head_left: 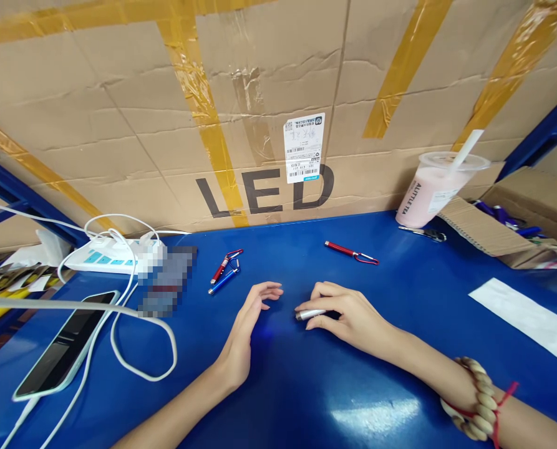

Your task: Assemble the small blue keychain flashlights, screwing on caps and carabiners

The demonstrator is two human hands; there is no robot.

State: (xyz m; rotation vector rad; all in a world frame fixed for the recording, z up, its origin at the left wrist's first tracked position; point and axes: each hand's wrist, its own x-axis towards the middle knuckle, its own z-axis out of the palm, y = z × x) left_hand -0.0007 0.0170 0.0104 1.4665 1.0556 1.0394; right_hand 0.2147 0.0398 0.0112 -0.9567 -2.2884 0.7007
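Head view: the right hand (353, 315) lies on the blue table (306, 386), thumb and curled fingers pinching a silver penlight (309, 313) that rests near the table's middle. Just to its left, the left hand (247, 327) stands on its edge, fingers loosely open and holding nothing. Farther off lie a red and blue penlight pair (224, 271) and a single red penlight (350, 252). The cardboard wall (119, 125) behind reads "LED" and carries a barcode label (304, 146); the pink drink cup (435, 190) at far right reads "ALITTLE TEA".
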